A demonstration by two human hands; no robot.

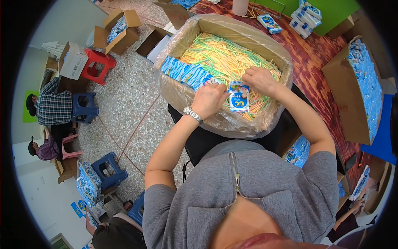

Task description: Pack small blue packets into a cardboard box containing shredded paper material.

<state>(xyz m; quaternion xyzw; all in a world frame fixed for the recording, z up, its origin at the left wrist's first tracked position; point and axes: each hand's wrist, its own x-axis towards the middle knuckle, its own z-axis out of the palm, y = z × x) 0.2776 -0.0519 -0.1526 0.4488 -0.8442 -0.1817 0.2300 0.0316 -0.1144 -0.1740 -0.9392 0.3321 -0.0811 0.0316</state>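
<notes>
Nearest the camera is the person's grey zip-up top, with both forearms reaching out over a big plastic-lined cardboard box [176, 89] sitting right in front of them. The left hand [208, 99], with a watch on the wrist, is closed around a small blue-and-white paper packet [239, 96] and holds it upright at the near side of the box. The right hand [260, 79] is curled down into the pile of thin yellow, green and pink sticks [224, 52], fingers pinched on a few of them just above the packet's mouth.

How far along? Looks like the middle of a long job. A row of similar packets [184, 71] already stands along the left inner wall of the box, so a fair batch seems done, but the box is still heaped with loose sticks, so plenty is left.

Further out, a carton full of blue packets [365, 83] sits on the red patterned table [315, 54], and a few more packs [306, 14] lie at the far edge.
</notes>
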